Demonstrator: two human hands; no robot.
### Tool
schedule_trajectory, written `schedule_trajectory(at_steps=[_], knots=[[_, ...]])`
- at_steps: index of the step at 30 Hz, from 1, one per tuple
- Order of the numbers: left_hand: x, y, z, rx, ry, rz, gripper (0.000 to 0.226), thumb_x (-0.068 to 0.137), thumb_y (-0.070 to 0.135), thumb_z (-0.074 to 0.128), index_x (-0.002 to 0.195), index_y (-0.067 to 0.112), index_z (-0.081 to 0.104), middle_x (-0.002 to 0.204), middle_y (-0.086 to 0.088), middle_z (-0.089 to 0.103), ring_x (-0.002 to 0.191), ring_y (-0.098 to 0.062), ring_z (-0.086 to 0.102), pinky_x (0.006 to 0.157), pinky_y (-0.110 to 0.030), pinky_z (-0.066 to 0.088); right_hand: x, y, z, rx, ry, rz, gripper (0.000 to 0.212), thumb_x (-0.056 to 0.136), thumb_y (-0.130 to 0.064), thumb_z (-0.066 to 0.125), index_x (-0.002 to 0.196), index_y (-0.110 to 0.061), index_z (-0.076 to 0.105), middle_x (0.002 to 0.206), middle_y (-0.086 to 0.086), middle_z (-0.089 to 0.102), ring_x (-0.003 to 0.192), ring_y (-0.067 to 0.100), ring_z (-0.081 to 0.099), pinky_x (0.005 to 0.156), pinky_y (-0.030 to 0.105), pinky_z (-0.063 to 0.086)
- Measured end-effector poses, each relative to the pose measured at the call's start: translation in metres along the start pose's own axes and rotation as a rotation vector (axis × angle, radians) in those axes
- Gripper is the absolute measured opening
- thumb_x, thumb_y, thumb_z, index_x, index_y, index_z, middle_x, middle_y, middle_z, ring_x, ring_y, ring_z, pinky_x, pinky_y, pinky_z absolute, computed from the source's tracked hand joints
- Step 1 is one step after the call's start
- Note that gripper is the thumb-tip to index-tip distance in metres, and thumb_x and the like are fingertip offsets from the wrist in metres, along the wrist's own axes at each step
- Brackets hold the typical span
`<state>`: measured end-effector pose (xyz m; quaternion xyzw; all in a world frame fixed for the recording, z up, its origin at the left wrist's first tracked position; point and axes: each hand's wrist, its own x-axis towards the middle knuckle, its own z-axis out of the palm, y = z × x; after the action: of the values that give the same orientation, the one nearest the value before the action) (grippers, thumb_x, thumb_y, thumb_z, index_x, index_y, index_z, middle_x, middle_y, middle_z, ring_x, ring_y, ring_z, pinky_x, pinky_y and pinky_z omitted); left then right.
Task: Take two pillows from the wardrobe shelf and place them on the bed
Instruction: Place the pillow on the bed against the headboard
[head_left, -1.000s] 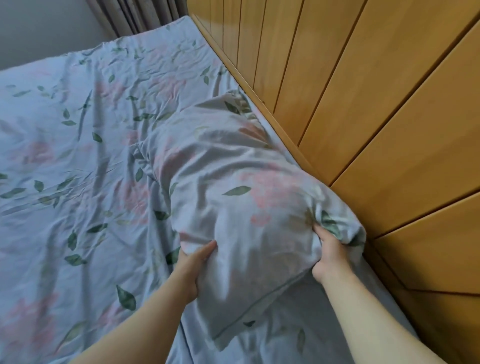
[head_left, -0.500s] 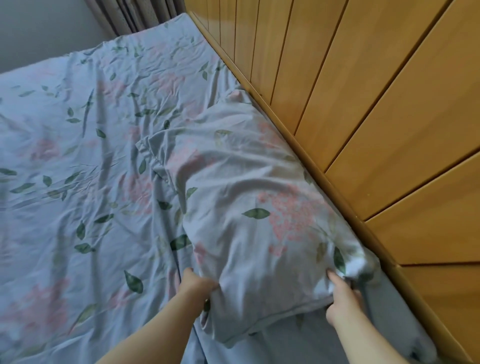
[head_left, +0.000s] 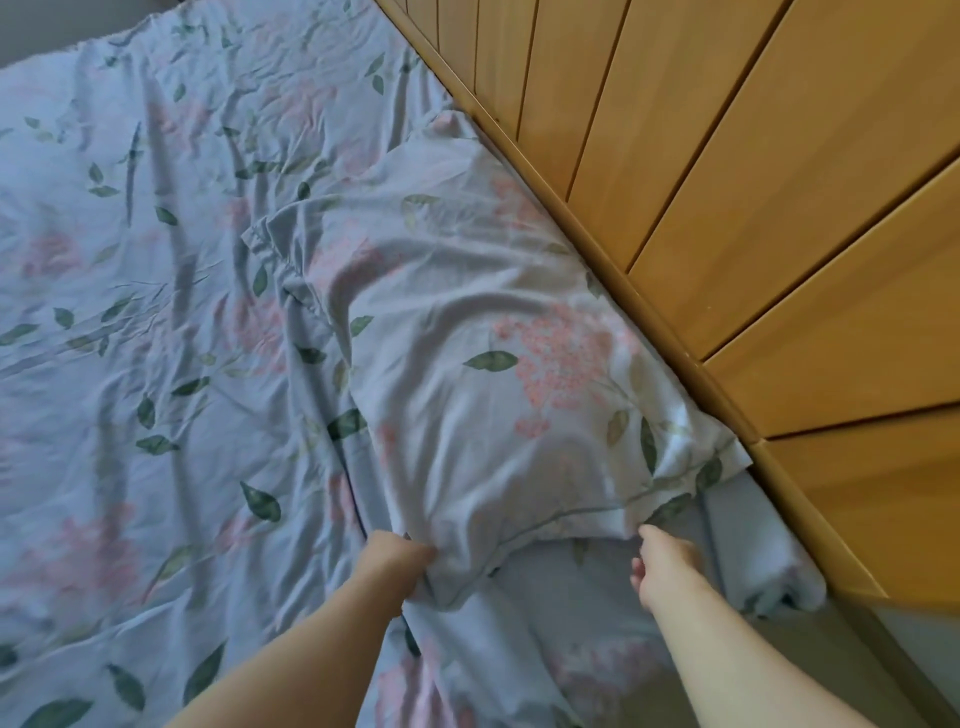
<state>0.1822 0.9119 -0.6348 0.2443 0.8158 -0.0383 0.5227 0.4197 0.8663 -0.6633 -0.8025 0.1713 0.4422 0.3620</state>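
Bed (head_left: 156, 312), pillow (head_left: 493, 364) beyond hands

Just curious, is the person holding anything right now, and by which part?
The left hand grips the floral pillow by its near left corner. The right hand holds nothing, open beside the pillow's near edge.

Pillow (head_left: 483, 374) lies on bed (head_left: 156, 312) (right side, against headboard (head_left: 727, 208)).

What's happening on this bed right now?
A person is setting a floral pillow down on the bed, alongside the wooden headboard. The left hand grips the pillow's near corner. The right hand is open and just off the pillow's near edge. Only one pillow is in view.
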Motion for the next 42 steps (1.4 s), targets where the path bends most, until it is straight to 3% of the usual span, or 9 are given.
schedule_trajectory(at_steps=[4, 6, 9, 12, 14, 26, 32, 37, 42], knots=[[-0.004, -0.006, -0.003, -0.008, 0.063, 0.060, 0.054, 0.084, 0.016, 0.058, 0.127, -0.001, 0.029, 0.087, -0.013, 0.048, 0.059, -0.018, 0.044, 0.047, -0.029, 0.037, -0.016, 0.009, 0.000, 0.017, -0.018, 0.017, 0.028, 0.087, -0.006, 0.049, 0.060, -0.006, 0.043, 0.058, 0.007, 0.045, 0.047, 0.018, 0.037, 0.050, 0.025, 0.028], [-0.005, -0.010, -0.008, 0.032, 0.081, 0.108, 0.055, 0.087, 0.014, 0.053, 0.131, -0.001, 0.024, 0.077, -0.012, 0.047, 0.054, -0.017, 0.041, 0.042, -0.026, 0.033, -0.029, 0.015, 0.001, 0.020, -0.051, 0.003, 0.027, 0.088, -0.007, 0.049, 0.061, -0.007, 0.045, 0.058, 0.007, 0.045, 0.047, 0.017, 0.038, 0.050, 0.024, 0.028], [-0.013, -0.016, -0.019, 0.061, 0.028, 0.202, 0.040, 0.084, 0.011, 0.051, 0.119, -0.001, 0.037, 0.064, -0.008, 0.043, 0.050, -0.016, 0.038, 0.041, -0.025, 0.030, -0.055, 0.026, 0.001, 0.032, -0.095, -0.027, 0.026, 0.088, -0.008, 0.049, 0.062, -0.009, 0.046, 0.060, 0.006, 0.047, 0.049, 0.017, 0.040, 0.050, 0.025, 0.030], [-0.033, -0.029, -0.042, 0.100, -0.037, 0.334, 0.011, 0.077, 0.014, 0.052, 0.079, 0.011, 0.042, 0.067, -0.007, 0.045, 0.059, -0.020, 0.042, 0.053, -0.028, 0.035, -0.089, 0.045, 0.002, 0.065, -0.114, -0.065, 0.026, 0.089, -0.010, 0.048, 0.063, -0.010, 0.046, 0.060, 0.005, 0.047, 0.049, 0.017, 0.040, 0.049, 0.025, 0.032], [-0.044, -0.043, -0.062, 0.128, -0.111, 0.409, 0.020, 0.080, 0.019, 0.055, 0.068, 0.014, 0.040, 0.068, -0.006, 0.047, 0.066, -0.023, 0.046, 0.058, -0.032, 0.037, -0.117, 0.067, 0.006, 0.097, -0.112, -0.074, 0.027, 0.089, -0.010, 0.048, 0.062, -0.009, 0.046, 0.059, 0.005, 0.046, 0.048, 0.017, 0.040, 0.049, 0.024, 0.031], [-0.083, -0.117, -0.145, -0.034, -0.297, 0.514, 0.010, 0.091, 0.019, 0.050, 0.095, 0.010, 0.054, 0.075, -0.003, 0.055, 0.066, -0.016, 0.055, 0.061, -0.027, 0.043, -0.233, 0.184, 0.008, 0.235, -0.179, -0.108, 0.020, 0.089, -0.010, 0.048, 0.069, -0.013, 0.050, 0.065, 0.006, 0.049, 0.052, 0.019, 0.043, 0.048, 0.024, 0.033], [-0.140, -0.148, -0.156, -0.103, -0.368, 0.593, 0.012, 0.092, 0.018, 0.051, 0.080, 0.016, 0.053, 0.075, -0.002, 0.055, 0.066, -0.014, 0.056, 0.066, -0.027, 0.046, -0.291, 0.214, -0.039, 0.322, -0.211, -0.133, 0.019, 0.090, -0.014, 0.049, 0.071, -0.015, 0.050, 0.065, 0.004, 0.051, 0.053, 0.018, 0.046, 0.049, 0.026, 0.036], [-0.203, -0.186, -0.149, -0.085, -0.458, 0.714, 0.007, 0.091, 0.017, 0.050, 0.089, 0.012, 0.053, 0.073, -0.001, 0.055, 0.064, -0.014, 0.056, 0.060, -0.025, 0.044, -0.341, 0.242, -0.090, 0.383, -0.225, -0.227, 0.015, 0.089, -0.018, 0.050, 0.075, -0.016, 0.051, 0.066, 0.003, 0.054, 0.052, 0.015, 0.046, 0.048, 0.024, 0.036], [-0.260, -0.233, -0.146, -0.093, -0.526, 0.836, 0.012, 0.091, 0.017, 0.049, 0.079, 0.019, 0.050, 0.073, -0.001, 0.054, 0.064, -0.014, 0.055, 0.062, -0.026, 0.044, -0.386, 0.268, -0.131, 0.396, -0.222, -0.337, 0.010, 0.088, -0.020, 0.051, 0.079, -0.017, 0.052, 0.069, 0.003, 0.055, 0.055, 0.015, 0.049, 0.047, 0.024, 0.037]])
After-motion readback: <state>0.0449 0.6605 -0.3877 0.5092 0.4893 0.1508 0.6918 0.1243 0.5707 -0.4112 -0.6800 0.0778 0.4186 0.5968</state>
